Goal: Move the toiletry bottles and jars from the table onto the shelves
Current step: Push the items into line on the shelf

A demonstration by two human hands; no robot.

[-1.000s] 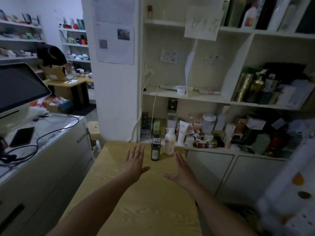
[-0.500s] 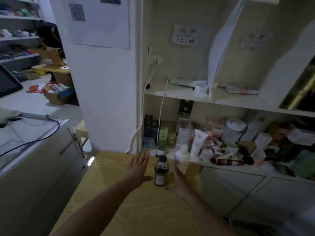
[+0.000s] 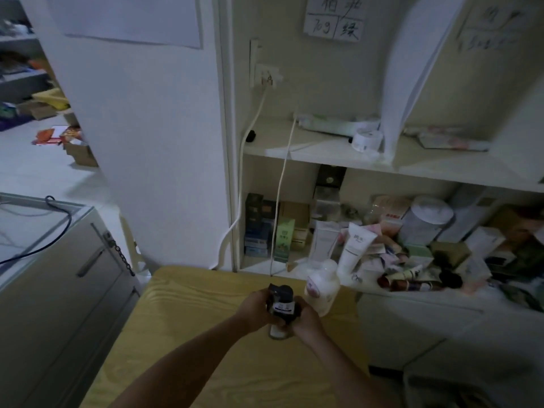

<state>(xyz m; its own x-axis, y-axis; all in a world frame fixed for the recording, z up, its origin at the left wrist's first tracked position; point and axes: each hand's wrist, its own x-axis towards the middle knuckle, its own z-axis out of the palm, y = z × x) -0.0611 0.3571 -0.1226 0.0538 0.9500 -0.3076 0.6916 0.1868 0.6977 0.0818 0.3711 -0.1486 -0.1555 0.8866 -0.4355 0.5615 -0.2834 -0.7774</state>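
The dark bottle (image 3: 283, 304) stands on the table (image 3: 188, 334), left of the white bottle (image 3: 322, 287).

Small dark bottle (image 3: 281, 304), black cap, white label, upright on the worktop (image 3: 206, 334); plump white bottle (image 3: 322, 287) just beside it.

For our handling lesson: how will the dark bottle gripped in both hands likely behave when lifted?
The dark bottle looks rigid, perhaps glass: it should keep its shape but might break if dropped. Taller than wide, it could tip when set down. The left hand and right hand both wrap its smooth-looking sides, which may slip.
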